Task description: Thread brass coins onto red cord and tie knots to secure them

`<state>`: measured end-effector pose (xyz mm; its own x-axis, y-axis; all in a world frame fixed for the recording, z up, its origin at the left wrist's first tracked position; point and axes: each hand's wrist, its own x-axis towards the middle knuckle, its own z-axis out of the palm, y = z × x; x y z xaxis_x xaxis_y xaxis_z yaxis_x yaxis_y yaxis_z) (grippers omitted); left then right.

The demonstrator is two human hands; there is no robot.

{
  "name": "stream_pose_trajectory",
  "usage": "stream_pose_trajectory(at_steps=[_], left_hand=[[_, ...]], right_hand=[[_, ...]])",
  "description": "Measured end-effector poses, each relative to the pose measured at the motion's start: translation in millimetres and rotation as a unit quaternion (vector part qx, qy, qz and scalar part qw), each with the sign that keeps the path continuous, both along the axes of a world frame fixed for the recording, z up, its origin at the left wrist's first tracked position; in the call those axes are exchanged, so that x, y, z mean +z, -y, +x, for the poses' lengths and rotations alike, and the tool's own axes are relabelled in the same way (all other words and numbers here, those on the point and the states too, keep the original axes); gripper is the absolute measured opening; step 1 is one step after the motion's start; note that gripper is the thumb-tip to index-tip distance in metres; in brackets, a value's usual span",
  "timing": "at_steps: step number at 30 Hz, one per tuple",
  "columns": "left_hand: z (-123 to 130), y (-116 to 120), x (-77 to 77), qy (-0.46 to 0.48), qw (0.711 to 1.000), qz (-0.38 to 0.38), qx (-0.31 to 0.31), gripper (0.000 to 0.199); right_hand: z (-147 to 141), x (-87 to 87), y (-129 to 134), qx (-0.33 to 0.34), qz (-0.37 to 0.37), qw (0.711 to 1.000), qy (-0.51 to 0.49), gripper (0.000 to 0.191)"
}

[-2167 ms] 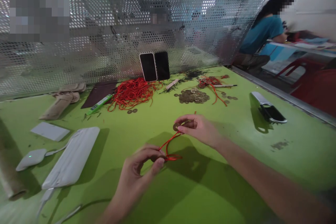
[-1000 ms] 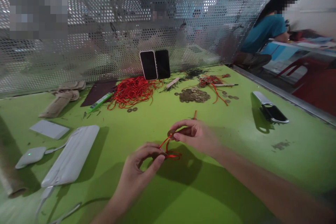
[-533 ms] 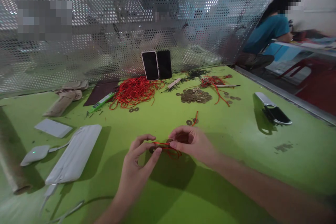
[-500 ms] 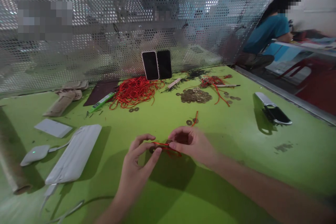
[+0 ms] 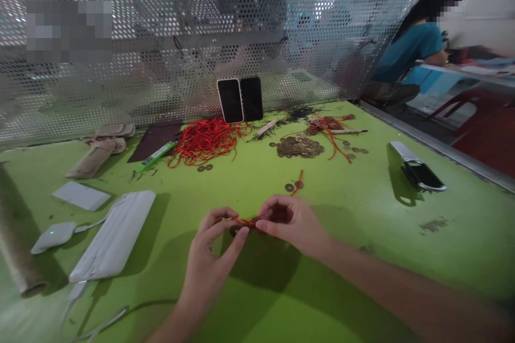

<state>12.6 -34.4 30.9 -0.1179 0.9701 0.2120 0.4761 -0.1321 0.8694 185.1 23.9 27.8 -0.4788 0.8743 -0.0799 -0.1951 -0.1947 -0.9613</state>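
Observation:
My left hand [image 5: 211, 246] pinches a dark round coin [image 5: 234, 231] between thumb and fingers, low over the green table. Red cord [image 5: 244, 221] runs from that coin across to my right hand [image 5: 295, 228], whose thumb and forefinger are closed on the cord. Part of a second coin seems to show by the right fingertips, mostly covered. Just beyond my right hand lie a loose coin [image 5: 289, 187] and another coin [image 5: 299, 185] with a short red cord piece [image 5: 296, 188] across it.
Farther back are a tangle of red cord [image 5: 207, 142], a heap of coins [image 5: 300, 147] and a green cutter [image 5: 156, 156]. Two phones lean on the perforated metal screen [image 5: 169, 80]. A white power bank [image 5: 115, 236] lies left, a black-and-silver tool [image 5: 422, 171] right. A person sits at far right.
My right hand has shifted slightly left, closer to my left hand. The loose cord end that showed below its fingers is now mostly hidden. My left hand stays nearly still.

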Motion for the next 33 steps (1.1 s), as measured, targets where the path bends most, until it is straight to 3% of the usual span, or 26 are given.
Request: stream_pose_trajectory(at_steps=[6, 12, 18, 23, 33], left_hand=[[1.7, 0.4, -0.2, 0.019, 1.000, -0.010, 0.004, 0.009], [2.0, 0.3, -0.7, 0.030, 1.000, -0.007, 0.003, 0.010], [0.3, -0.2, -0.2, 0.026, 1.000, 0.004, 0.009, 0.010], [0.0, -0.4, -0.2, 0.024, 1.000, 0.006, 0.016, 0.010], [0.5, -0.3, -0.8, 0.024, 1.000, -0.006, 0.012, 0.010]], right_hand=[[0.4, 3.0, 0.2, -0.052, 0.006, 0.999, -0.007, 0.024], [-2.7, 0.3, 4.0, -0.015, 0.028, 0.999, 0.021, 0.023], [-5.0, -0.1, 3.0, -0.047, -0.003, 0.999, 0.001, 0.024], [-3.7, -4.0, 2.5, -0.036, 0.019, 0.999, 0.007, 0.023], [-4.4, -3.8, 1.3, -0.028, -0.007, 1.000, -0.004, 0.025]])
